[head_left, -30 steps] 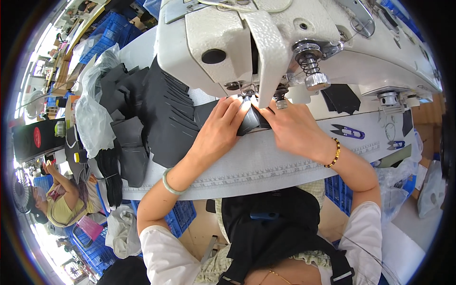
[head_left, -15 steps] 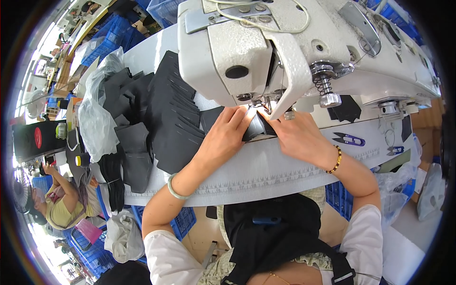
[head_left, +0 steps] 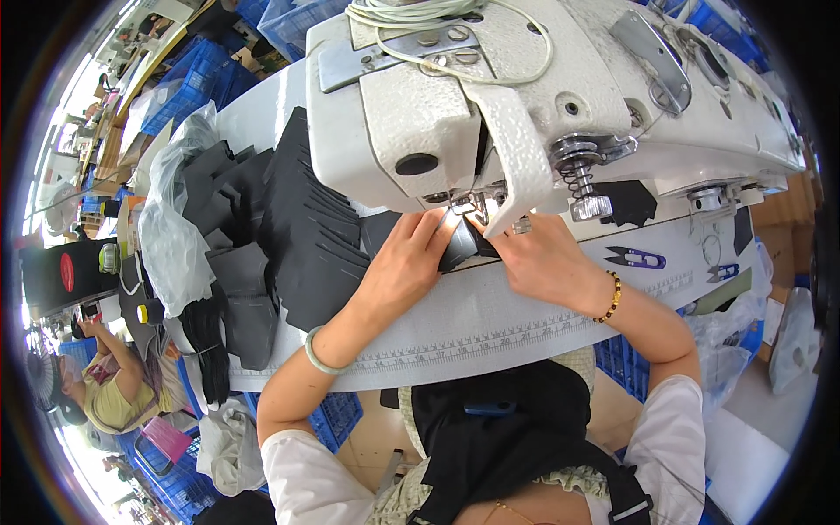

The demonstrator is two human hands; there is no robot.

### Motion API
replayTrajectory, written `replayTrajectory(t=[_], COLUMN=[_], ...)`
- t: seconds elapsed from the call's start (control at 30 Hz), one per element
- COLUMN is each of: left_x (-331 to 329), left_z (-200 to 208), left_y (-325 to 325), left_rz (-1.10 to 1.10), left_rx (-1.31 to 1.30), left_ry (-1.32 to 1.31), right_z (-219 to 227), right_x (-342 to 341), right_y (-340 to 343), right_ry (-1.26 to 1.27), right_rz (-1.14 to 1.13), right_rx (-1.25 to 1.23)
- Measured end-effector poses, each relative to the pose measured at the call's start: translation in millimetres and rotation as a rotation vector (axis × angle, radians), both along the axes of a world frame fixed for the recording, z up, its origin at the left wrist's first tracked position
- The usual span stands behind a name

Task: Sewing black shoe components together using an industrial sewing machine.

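A small dark grey fabric piece (head_left: 458, 251) lies under the needle area of a white sewing machine (head_left: 411, 131), its upper side lit by the machine's light. My left hand (head_left: 404, 262) presses and grips its left side, fingers together close to the presser foot (head_left: 465, 206). On the other side my right hand (head_left: 544, 264) pinches the piece's right edge, with its fingertips partly hidden behind the machine's white guard arm (head_left: 522, 166). Another flat dark piece (head_left: 376, 229) shows just left of my left hand.
Stacked dark fabric pieces (head_left: 306, 236) and a clear plastic bag (head_left: 175, 245) lie at the left on the white table (head_left: 420, 337). Purple-handled thread snips (head_left: 637, 258) rest right of my right hand. Blue crates (head_left: 337, 416) stand below. Another person (head_left: 127, 376) sits far left.
The whole view has shifted slightly, so the machine sits lower and farther left in it. Both hands stay on the fabric piece at the needle; its lit face shows a little differently.
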State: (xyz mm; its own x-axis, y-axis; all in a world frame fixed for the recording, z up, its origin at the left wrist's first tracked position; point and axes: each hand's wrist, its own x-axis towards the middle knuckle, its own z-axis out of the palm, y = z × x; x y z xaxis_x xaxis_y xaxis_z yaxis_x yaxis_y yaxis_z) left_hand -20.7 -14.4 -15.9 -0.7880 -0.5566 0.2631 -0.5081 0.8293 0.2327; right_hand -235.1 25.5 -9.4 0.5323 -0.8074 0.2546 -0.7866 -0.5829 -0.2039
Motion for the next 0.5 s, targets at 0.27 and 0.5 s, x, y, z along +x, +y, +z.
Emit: replayTrajectory(t=[0.27, 0.5], left_x=[1.4, 5.3], left_z=[-2.6, -2.6], left_y=[-0.2, 1.6], left_rz=[-0.013, -0.011], left_rx=[-0.005, 0.057], left_ry=[0.018, 0.015], right_z=[7.0, -0.6], right_x=[-2.6, -1.0], right_y=[-1.2, 1.1], right_ry=[-0.001, 0.002], right_rz=[0.042, 0.047], right_rx=[0.0, -0.066])
